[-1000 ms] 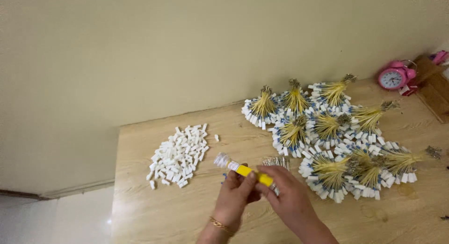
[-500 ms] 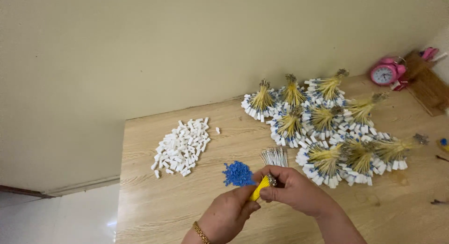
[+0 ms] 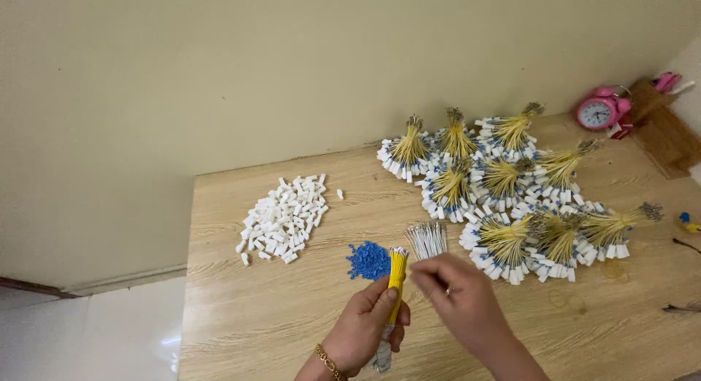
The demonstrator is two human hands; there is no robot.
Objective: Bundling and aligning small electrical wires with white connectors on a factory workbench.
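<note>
Left hand: the left hand (image 3: 363, 330) sits low in the view, fingers wrapped around a bundle of yellow wires (image 3: 395, 279), gripping it near the middle so that it stands nearly upright; a gold bracelet (image 3: 326, 360) circles the wrist.
Bundle of yellow wires: its top end, with small metal tips, rises above the left hand; its lower end, wrapped in something pale, pokes out below the palm.
Right hand: the right hand (image 3: 456, 297) hovers just right of the bundle, back to the camera, fingers drawn together toward the wire tops as if pinching; what lies between the fingertips cannot be told.
Loose metal pins: a small fan of thin silvery pins (image 3: 426, 239) lies on the tabletop (image 3: 255, 330) just above the right hand.
Blue pieces: a little heap of blue pieces (image 3: 367, 260) lies just left of the bundle's top, beside the pins.
White pieces: a wider heap of white connector pieces (image 3: 283, 217) lies further left, well apart from the hands, with one stray piece at its right edge.
Finished bundles: a cluster of yellow wire bunches with white and blue ends (image 3: 504, 195) spreads over the right half of the tabletop, touching and overlapping.
Back corner: a pink alarm clock (image 3: 602, 109) stands at the far right by a wooden box (image 3: 661, 129).
Wall: a plain pale wall (image 3: 255, 67) runs behind the tabletop.
</note>
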